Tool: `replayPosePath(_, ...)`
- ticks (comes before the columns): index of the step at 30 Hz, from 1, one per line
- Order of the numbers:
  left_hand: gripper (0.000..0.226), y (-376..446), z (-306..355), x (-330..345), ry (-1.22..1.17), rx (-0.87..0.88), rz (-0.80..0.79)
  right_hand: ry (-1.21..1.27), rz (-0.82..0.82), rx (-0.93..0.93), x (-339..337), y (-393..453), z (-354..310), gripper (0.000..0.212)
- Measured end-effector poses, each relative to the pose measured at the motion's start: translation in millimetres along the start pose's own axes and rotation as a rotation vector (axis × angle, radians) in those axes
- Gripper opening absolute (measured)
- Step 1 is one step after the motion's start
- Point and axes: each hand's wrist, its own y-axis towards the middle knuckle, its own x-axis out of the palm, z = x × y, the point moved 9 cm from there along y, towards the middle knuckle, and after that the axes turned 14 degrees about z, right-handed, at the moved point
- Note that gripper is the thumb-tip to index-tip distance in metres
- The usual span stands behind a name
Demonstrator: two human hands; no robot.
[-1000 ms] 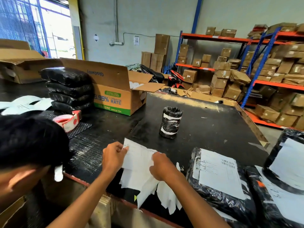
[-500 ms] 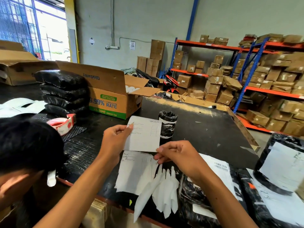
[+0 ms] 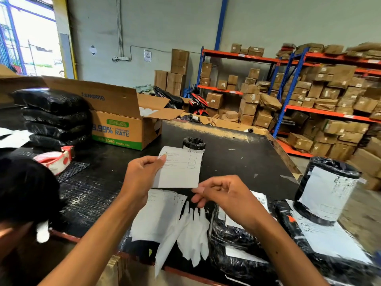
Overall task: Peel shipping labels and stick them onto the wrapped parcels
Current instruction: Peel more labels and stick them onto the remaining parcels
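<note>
Left hand (image 3: 142,178) is up over the black tabletop (image 3: 237,162), its grip pinched on the left edge of a white rectangular shipping label (image 3: 181,172), thumb on the near face near the top corner, fingers behind. The label hangs upright in the air, faint printed lines across its upper part, lower half blank. Right hand (image 3: 224,195) sits just below the label's bottom right corner, fingers curled in, thumb and forefinger tips close together right at that corner; whether that grip actually has hold of the paper, I cannot tell.

Underneath the hands, a loose stack of white label sheets (image 3: 156,215) lies flat on the tabletop near its front edge, and a fan of white peeled backing strips (image 3: 189,234) droops over that edge. To the right, black plastic-wrapped parcels (image 3: 237,240) lie with white labels already on them, and an upright black wrapped cylinder parcel (image 3: 327,193) carries a label on its side. Behind the held label stands a small black wrapped roll-shaped parcel (image 3: 193,143).

Far left, a stack of black wrapped bundles (image 3: 53,118) sits against an open brown cardboard box with green print (image 3: 121,124), and a red-and-white tape dispenser (image 3: 55,159) rests in front of them
</note>
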Motion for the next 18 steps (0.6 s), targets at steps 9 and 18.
replayPosePath(9, 0.032, 1, 7, 2, 0.375, 0.244, 0.044, 0.048, 0.041, -0.057, -2, 7, -5, 0.017)
replayPosePath(18, 0.014, -56, 51, 38, 0.217, 0.478, -0.328, 0.054, 0.043, -0.146, 3, 28, -22, 0.016)
